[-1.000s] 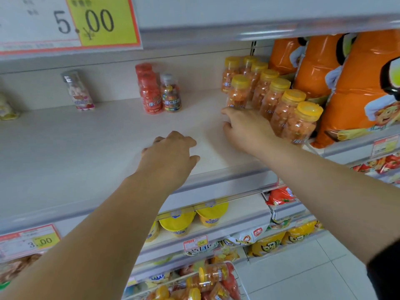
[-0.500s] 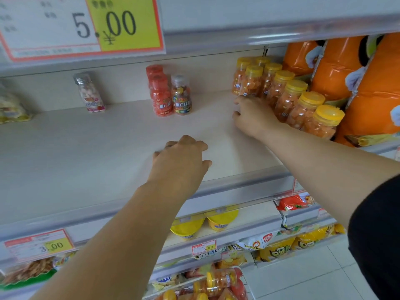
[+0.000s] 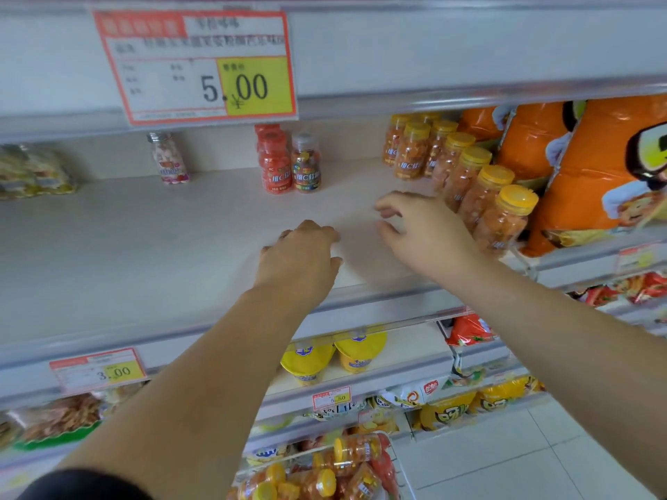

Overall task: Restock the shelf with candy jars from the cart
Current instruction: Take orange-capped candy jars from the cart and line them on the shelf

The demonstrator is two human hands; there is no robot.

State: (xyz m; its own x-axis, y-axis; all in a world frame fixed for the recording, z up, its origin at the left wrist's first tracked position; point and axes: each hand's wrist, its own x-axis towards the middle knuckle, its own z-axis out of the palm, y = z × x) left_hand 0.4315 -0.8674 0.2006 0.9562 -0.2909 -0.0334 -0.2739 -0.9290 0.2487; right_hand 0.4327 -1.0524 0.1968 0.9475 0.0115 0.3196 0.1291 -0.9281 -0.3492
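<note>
A person is facing a shop shelf (image 3: 144, 247), both bare arms reaching in over its pale board. The left hand (image 3: 299, 258) is lying knuckles-up near the front edge with its fingers bending downward. Their tips are hidden behind the back of the hand, so whether it is gripping anything cannot be told. The right hand (image 3: 426, 232) is hovering open with fingers spread and nothing in it, just beside a row of candy jars (image 3: 465, 175). These orange jars with yellow lids are standing upright along the right side of the shelf, running from front to back. The hand is covering the lower part of some of them.

Further back, a red jar (image 3: 276, 164) and a multicoloured jar (image 3: 306, 164) are standing side by side, with a clear jar (image 3: 169, 158) well apart to their left. Large orange bags (image 3: 595, 167) are running off the right edge. Blurred packets (image 3: 32, 171) are sitting at far left. A price tag (image 3: 202, 66) reading 5.00 is hanging overhead, its small print illegible.

At the bottom, the cart (image 3: 400, 470) is mostly cut off, and more yellow-lidded jars (image 3: 346, 456) are lying in it on their sides.
</note>
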